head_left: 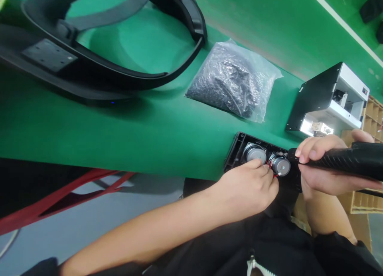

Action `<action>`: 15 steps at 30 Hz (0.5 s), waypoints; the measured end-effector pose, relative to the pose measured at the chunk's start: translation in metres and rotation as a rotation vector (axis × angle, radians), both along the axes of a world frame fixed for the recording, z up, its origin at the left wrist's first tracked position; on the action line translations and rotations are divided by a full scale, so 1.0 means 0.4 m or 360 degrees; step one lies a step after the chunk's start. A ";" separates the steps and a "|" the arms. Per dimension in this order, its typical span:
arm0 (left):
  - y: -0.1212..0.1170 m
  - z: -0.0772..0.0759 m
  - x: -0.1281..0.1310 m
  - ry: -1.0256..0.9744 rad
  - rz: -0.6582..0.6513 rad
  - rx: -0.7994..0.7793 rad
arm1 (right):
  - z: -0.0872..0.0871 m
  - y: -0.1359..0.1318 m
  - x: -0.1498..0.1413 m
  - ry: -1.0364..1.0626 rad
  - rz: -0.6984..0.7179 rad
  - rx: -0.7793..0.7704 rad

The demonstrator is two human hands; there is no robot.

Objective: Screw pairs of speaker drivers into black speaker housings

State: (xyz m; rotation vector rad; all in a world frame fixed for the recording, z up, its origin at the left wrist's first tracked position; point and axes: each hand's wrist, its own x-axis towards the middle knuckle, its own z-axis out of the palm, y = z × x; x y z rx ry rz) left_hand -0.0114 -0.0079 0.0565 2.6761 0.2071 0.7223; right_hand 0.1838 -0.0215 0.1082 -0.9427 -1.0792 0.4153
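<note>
**Q:** What's the main item, and where is it?
**A:** A black plastic speaker housing (236, 152) lies open at the edge of the green work mat (119, 128). Inside sit one speaker driver (254, 153) and a second speaker driver (279, 165), side by side, both with silver magnet cups. A red wire (275, 174) runs at the second one.

**Q:** Hands?
**A:** The left hand (247, 188) has its fingers bunched, pinching the red wire beside the second driver, and rests over the housing. The right hand (317, 164) is curled shut around a black-handled soldering iron (353, 160), whose front end is just by the second driver.

**Q:** Any readable writing?
**A:** None. A small label on the black-and-white bench device (329, 100) is too small to read.

**Q:** Count the rest.
**A:** One clear plastic bag of dark parts (230, 80) lies on the mat, well apart from the housing. There is one large black curved band (185, 60), also on the mat. Cardboard shelf compartments (371, 116) stand beyond the device.
</note>
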 end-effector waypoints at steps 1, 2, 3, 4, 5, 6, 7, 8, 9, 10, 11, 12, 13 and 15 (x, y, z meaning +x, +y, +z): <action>0.000 0.000 0.000 0.0004 0.0000 -0.0007 | 0.000 0.001 -0.002 0.0014 0.0007 0.0020; -0.001 0.000 0.000 0.0011 -0.0003 -0.0011 | -0.001 0.002 -0.003 0.0014 0.0010 0.0032; -0.001 -0.001 0.000 0.0017 -0.0004 -0.0013 | 0.000 0.002 -0.004 0.0000 0.0009 0.0033; -0.001 -0.001 0.000 0.0020 -0.0006 -0.0015 | 0.000 0.003 -0.003 -0.0026 0.0012 0.0027; -0.002 -0.001 0.000 0.0018 -0.0005 -0.0019 | 0.000 0.002 -0.002 -0.0050 0.0015 0.0013; -0.002 -0.001 0.001 0.0012 -0.0004 -0.0025 | 0.001 0.002 -0.001 -0.0066 0.0014 0.0002; -0.003 -0.001 0.001 0.0005 -0.0002 -0.0031 | 0.002 0.002 0.000 -0.0078 0.0010 -0.0006; -0.003 -0.001 0.001 -0.0002 0.0000 -0.0036 | 0.003 0.002 0.000 -0.0085 -0.0010 -0.0017; -0.003 -0.001 0.001 -0.0003 0.0001 -0.0038 | 0.004 0.001 0.000 -0.0096 -0.0031 -0.0032; -0.002 -0.001 0.002 -0.0002 0.0000 -0.0036 | 0.005 0.001 -0.002 -0.0107 -0.0056 -0.0047; -0.002 0.000 0.002 -0.0001 0.0002 -0.0028 | 0.006 0.001 -0.004 -0.0117 -0.0075 -0.0058; -0.002 0.000 0.002 -0.0001 0.0002 -0.0016 | 0.007 0.001 -0.006 -0.0120 -0.0082 -0.0063; -0.002 0.000 0.002 -0.0001 0.0004 -0.0004 | 0.007 0.001 -0.007 -0.0110 -0.0076 -0.0066; -0.002 0.000 0.001 -0.0004 0.0006 0.0005 | 0.007 0.001 -0.010 -0.0067 -0.0036 -0.0050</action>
